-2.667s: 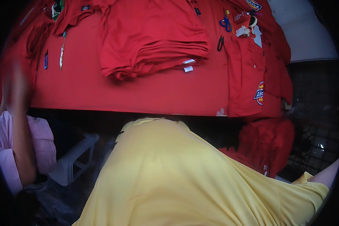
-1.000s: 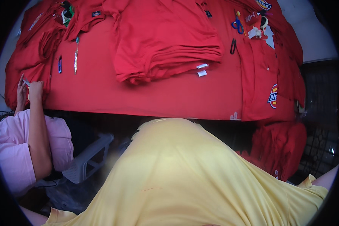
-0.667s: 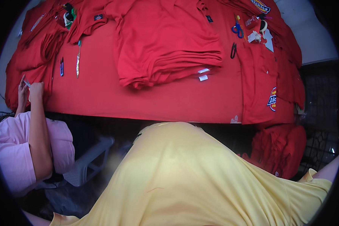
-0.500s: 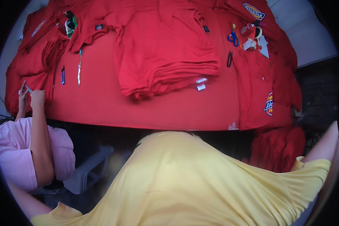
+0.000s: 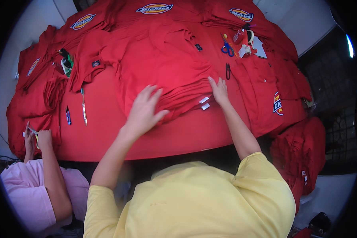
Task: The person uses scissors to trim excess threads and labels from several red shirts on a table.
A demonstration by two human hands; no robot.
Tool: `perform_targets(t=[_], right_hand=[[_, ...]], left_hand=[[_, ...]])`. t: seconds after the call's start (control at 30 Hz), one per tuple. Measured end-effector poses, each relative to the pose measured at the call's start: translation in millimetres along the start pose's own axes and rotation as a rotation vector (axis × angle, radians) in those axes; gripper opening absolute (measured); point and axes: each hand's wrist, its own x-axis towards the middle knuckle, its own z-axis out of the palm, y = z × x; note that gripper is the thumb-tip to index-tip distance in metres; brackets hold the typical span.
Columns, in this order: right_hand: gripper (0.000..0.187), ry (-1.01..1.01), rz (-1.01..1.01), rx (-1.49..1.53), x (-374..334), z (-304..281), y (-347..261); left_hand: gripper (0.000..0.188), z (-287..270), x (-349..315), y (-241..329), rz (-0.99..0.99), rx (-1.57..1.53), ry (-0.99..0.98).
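Observation:
A stack of red T-shirts (image 5: pixel 166 59) lies in front of me on the red-covered table. My left hand (image 5: pixel 143 109) is over its near left edge, fingers spread and holding nothing. Against the stack's right edge is my right hand (image 5: pixel 219 90), its thumb and fingers apart; whether it presses the cloth I cannot tell. Two white labels (image 5: pixel 204 103) stick out from the near right side of the stack, beside my right hand.
At the left, a person in pink (image 5: pixel 39 190) holds yellow-handled scissors (image 5: pixel 36 137) at red cloth. Thread snips (image 5: pixel 68 116) and a thin pointed tool (image 5: pixel 84 107) lie nearby. Blue-handled scissors (image 5: pixel 227 48) and black snips (image 5: pixel 228 71) lie right. More red shirts (image 5: pixel 261 87) surround them.
Both my hands have come into view, reaching forward to the red shirt stack. The view has shifted, showing more of the table's far side. The co-worker's scissors show more clearly.

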Motion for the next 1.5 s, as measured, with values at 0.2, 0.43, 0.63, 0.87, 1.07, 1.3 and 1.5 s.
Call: perform_targets(t=[0.2,0.43,0.63,0.87,1.07,1.3,1.5], right_hand=[[0.054,-0.484,0.169,0.851,25.4,-38.2,41.4],[0.042,-0.328,-0.213,0.288,-1.2,-39.6,35.0],[0.037,-0.171,-0.321,0.258,-7.7,-30.8,36.9],[0.021,-0.073,-0.570,0.065,22.7,-46.3,12.1],[0.012,-0.087,-0.993,-0.209,67.0,-105.2,-80.9],[0.021,-0.149,-0.737,0.221,37.0,-29.7,-32.5],[0.022,0.104,-0.564,-0.066,10.0,-17.7,45.8]], left_hand=[[0.089,92.6,108.2,62.0,0.155,0.100,0.106],[0.058,87.4,166.7,30.5,-0.210,-0.255,-0.236],[0.035,94.0,165.1,-26.4,-0.472,-1.422,-0.001],[0.037,116.9,158.1,-7.7,-0.297,-0.804,0.335],[0.082,98.7,160.0,59.6,-0.140,0.091,0.226],[0.049,64.7,166.4,-74.0,-0.814,-1.294,0.338],[0.077,69.9,162.2,-78.2,-0.620,-0.978,0.541]])
